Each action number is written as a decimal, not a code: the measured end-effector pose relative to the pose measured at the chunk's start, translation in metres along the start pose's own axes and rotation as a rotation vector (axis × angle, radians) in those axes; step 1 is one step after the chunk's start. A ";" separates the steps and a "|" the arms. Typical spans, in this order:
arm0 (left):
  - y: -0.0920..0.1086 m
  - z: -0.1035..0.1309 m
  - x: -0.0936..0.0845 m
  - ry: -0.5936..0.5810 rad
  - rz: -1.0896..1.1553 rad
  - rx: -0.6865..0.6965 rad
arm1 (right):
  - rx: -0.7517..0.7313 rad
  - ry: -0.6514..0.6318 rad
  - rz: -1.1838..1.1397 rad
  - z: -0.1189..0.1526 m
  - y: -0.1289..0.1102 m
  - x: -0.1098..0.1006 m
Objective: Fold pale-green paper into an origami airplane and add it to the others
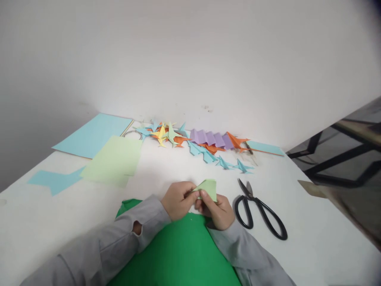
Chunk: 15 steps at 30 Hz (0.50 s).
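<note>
While left fingers and right fingers pinch folded green paper, scissors at right, colourful origami beyond

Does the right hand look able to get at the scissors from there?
Probably yes: the scissors lie just to the right of the right hand, with nothing showing between. But that hand holds the folded green paper, so it would likely have to let go first.

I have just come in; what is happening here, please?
A person's left hand and right hand together hold a small folded piece of light green paper. Black-handled scissors lie slightly open beside the right hand. Folded paper figures lie near the wall, and larger light green paper and a large blue sheet lie to the left.
</note>
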<state>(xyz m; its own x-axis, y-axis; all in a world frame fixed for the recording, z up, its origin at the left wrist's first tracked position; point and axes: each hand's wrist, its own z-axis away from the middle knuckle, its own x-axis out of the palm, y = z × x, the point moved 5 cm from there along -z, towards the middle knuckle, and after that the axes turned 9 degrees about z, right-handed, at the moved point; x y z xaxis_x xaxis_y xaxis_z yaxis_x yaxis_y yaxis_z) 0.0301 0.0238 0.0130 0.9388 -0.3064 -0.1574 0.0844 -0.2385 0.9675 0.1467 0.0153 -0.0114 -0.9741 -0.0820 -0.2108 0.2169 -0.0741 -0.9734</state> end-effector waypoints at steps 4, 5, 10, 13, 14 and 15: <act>-0.005 -0.003 -0.001 0.018 0.037 -0.016 | -0.001 0.156 0.030 0.000 -0.002 0.002; -0.007 -0.004 -0.001 0.023 0.066 -0.038 | 0.000 0.183 0.041 0.001 -0.003 0.003; -0.018 -0.005 0.003 -0.005 0.216 -0.191 | -0.068 0.260 0.126 0.001 -0.004 0.001; -0.018 -0.004 0.004 -0.017 0.240 -0.203 | -0.167 0.233 0.116 -0.002 -0.004 -0.002; -0.017 -0.004 0.004 -0.013 0.254 -0.195 | -0.189 0.231 0.114 -0.003 -0.004 -0.003; -0.017 -0.004 0.004 -0.005 0.274 -0.185 | -0.199 0.227 0.114 -0.004 -0.003 -0.003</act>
<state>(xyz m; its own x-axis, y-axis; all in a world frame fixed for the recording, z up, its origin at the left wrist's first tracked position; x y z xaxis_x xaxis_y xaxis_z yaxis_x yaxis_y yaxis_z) 0.0336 0.0301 -0.0029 0.9334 -0.3405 0.1131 -0.1116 0.0243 0.9935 0.1490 0.0201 -0.0085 -0.9385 0.1468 -0.3124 0.3304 0.1200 -0.9362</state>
